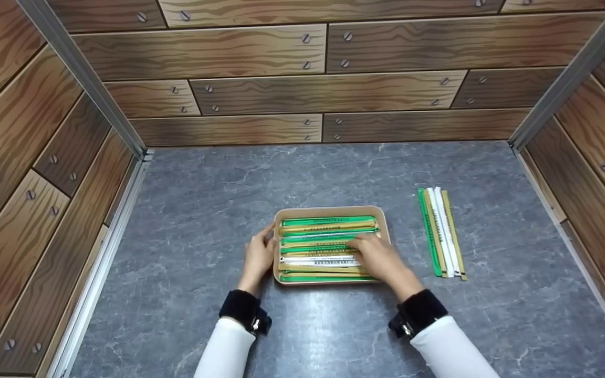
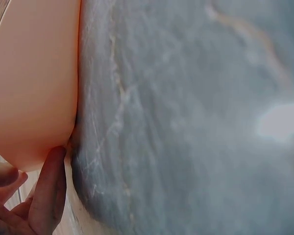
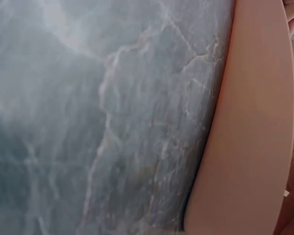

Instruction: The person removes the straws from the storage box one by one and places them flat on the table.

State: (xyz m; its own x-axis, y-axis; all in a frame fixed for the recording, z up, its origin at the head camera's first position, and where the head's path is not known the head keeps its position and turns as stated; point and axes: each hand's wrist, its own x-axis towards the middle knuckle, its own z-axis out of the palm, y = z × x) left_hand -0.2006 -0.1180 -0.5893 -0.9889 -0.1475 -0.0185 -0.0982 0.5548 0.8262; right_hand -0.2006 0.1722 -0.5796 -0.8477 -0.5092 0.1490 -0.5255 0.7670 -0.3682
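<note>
A shallow tan box [image 1: 329, 212] with rounded corners holds several long, slim wrapped sticks [image 1: 318, 260] in green, gold and white, lying side by side across it. My left hand [image 1: 258, 257] is at the box's left wall. In the left wrist view, its fingertips [image 2: 54, 159] touch the outside of the wall near a corner. Over the right part of the box, my right hand [image 1: 378, 257] reaches in, its fingertips down at the green and gold sticks. I cannot tell whether it pinches one. The right wrist view shows mostly the box's outer wall [image 3: 245, 127].
Right of the box, a small group of similar sticks [image 1: 440, 231], green, gold and white, lies on the grey marbled tabletop [image 1: 202, 210]. Wood-patterned panels [image 1: 260, 94] enclose the back and both sides, with metal rails [image 1: 108, 100] at the corners.
</note>
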